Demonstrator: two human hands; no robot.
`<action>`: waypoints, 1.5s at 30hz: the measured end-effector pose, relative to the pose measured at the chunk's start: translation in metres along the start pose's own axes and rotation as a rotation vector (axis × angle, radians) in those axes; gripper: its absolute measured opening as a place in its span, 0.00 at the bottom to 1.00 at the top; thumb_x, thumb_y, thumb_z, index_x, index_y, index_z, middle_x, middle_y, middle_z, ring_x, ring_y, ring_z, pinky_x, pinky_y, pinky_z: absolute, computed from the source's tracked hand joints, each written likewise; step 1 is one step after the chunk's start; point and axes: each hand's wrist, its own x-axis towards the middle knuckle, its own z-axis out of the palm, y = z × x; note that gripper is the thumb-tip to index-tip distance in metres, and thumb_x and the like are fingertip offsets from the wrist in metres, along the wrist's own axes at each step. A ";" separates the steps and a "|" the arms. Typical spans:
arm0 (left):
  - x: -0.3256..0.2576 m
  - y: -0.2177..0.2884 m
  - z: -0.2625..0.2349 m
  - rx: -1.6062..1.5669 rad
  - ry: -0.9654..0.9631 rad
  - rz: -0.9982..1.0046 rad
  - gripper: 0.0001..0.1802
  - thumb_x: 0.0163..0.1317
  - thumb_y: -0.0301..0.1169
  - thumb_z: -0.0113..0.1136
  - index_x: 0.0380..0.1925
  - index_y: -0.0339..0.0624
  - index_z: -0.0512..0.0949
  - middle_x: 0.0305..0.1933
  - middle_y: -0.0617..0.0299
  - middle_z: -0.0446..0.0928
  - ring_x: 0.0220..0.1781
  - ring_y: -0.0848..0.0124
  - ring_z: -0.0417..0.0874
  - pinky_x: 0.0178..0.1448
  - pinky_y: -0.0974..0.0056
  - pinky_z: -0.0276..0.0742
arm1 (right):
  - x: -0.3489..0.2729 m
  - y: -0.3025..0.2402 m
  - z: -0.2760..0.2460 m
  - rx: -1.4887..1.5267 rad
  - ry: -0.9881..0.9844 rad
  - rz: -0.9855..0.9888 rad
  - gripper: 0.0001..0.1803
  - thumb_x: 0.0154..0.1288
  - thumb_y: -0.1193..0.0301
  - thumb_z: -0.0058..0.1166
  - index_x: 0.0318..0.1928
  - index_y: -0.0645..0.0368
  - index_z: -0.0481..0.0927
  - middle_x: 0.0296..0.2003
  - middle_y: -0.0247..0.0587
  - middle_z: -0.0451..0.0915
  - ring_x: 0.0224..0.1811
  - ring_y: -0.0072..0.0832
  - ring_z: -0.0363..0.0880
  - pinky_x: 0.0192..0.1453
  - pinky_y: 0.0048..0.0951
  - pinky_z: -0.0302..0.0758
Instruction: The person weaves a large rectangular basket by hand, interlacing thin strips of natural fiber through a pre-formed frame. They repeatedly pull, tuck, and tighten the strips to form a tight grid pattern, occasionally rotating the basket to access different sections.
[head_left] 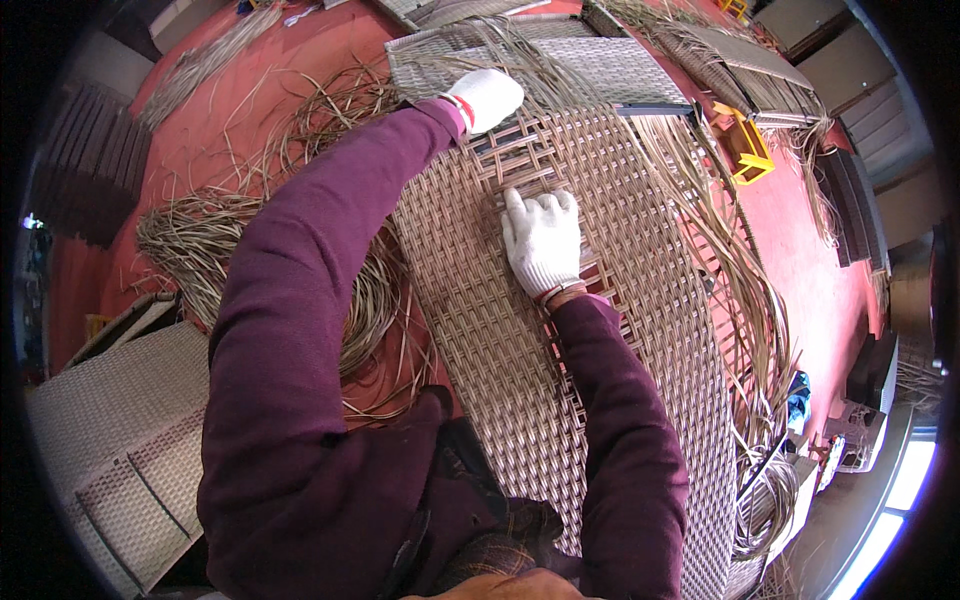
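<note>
A long woven panel of brownish flat strips [480, 330] stretches away in front of me, with an open patch of loose weave [520, 150] near its far end. My right hand [542, 238], in a white knitted glove, rests on the weave just below that patch. Its fingers are curled down against the strips, and whatever they pinch is hidden. At the panel's far left corner, my left hand [487, 100], gloved alike, is closed with its fingers tucked out of sight. What it grips there does not show.
Loose strips [755, 320] hang along the panel's right side, and a coiled heap [195, 245] lies on the red floor [240, 110] at left. Another woven panel [120, 440] stands near left. Beyond the right edge is a yellow frame [748, 150]. More woven pieces [620, 70] lie at the far end.
</note>
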 end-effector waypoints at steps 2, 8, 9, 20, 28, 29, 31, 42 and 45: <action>-0.012 -0.018 -0.003 -0.513 0.121 -0.164 0.12 0.67 0.36 0.65 0.43 0.43 0.90 0.41 0.50 0.90 0.44 0.51 0.91 0.51 0.50 0.85 | -0.001 0.001 0.001 0.004 0.011 -0.001 0.22 0.76 0.63 0.60 0.64 0.58 0.81 0.37 0.41 0.86 0.48 0.43 0.82 0.69 0.51 0.69; -0.044 -0.050 -0.008 -0.593 -0.163 0.133 0.10 0.60 0.38 0.73 0.32 0.44 0.91 0.31 0.59 0.89 0.31 0.65 0.87 0.42 0.56 0.83 | 0.000 0.000 0.000 0.003 -0.022 0.017 0.22 0.76 0.62 0.60 0.64 0.58 0.82 0.38 0.41 0.86 0.49 0.43 0.82 0.71 0.51 0.68; -0.045 -0.047 -0.007 -0.566 -0.163 0.105 0.11 0.59 0.40 0.72 0.33 0.44 0.91 0.32 0.57 0.89 0.33 0.61 0.88 0.43 0.54 0.83 | 0.001 0.000 0.000 0.000 -0.033 0.023 0.22 0.77 0.62 0.60 0.64 0.58 0.82 0.38 0.41 0.86 0.49 0.43 0.82 0.71 0.51 0.68; -0.045 -0.007 -0.005 -0.148 -0.242 -0.245 0.16 0.60 0.40 0.61 0.39 0.45 0.91 0.42 0.45 0.89 0.47 0.43 0.91 0.53 0.43 0.86 | 0.000 -0.001 0.001 -0.006 -0.017 0.025 0.21 0.77 0.61 0.59 0.64 0.58 0.82 0.37 0.41 0.86 0.49 0.43 0.82 0.71 0.51 0.68; -0.063 0.011 0.009 -0.225 -0.003 -0.306 0.19 0.70 0.32 0.54 0.56 0.50 0.88 0.45 0.44 0.89 0.48 0.42 0.90 0.52 0.42 0.85 | 0.001 -0.001 0.001 0.015 -0.025 0.028 0.22 0.76 0.62 0.59 0.64 0.61 0.81 0.36 0.43 0.87 0.47 0.43 0.83 0.70 0.51 0.69; -0.063 0.008 0.009 -0.230 -0.015 -0.305 0.19 0.68 0.35 0.57 0.57 0.49 0.87 0.44 0.44 0.89 0.48 0.42 0.90 0.53 0.43 0.84 | 0.001 -0.001 0.000 0.007 -0.034 0.030 0.22 0.76 0.62 0.59 0.64 0.60 0.81 0.37 0.43 0.87 0.47 0.43 0.83 0.70 0.51 0.69; -0.062 -0.002 0.008 -0.257 -0.046 -0.250 0.19 0.66 0.37 0.60 0.55 0.48 0.88 0.44 0.45 0.89 0.48 0.43 0.90 0.53 0.43 0.85 | 0.001 -0.002 -0.001 -0.013 -0.045 0.035 0.21 0.77 0.62 0.59 0.64 0.58 0.81 0.38 0.42 0.87 0.49 0.43 0.83 0.71 0.51 0.68; -0.028 -0.066 0.019 -0.144 -0.251 0.290 0.12 0.64 0.34 0.64 0.39 0.40 0.91 0.39 0.46 0.90 0.42 0.48 0.90 0.47 0.50 0.85 | 0.000 -0.001 0.001 0.006 -0.001 0.022 0.21 0.76 0.62 0.59 0.63 0.59 0.82 0.36 0.42 0.87 0.47 0.43 0.83 0.70 0.51 0.69; -0.027 -0.053 0.018 -0.068 -0.210 -0.038 0.09 0.64 0.33 0.63 0.34 0.41 0.89 0.38 0.46 0.89 0.44 0.44 0.90 0.48 0.45 0.86 | 0.000 -0.001 0.001 0.003 -0.004 0.025 0.21 0.76 0.62 0.60 0.63 0.59 0.82 0.36 0.42 0.86 0.47 0.43 0.82 0.70 0.51 0.69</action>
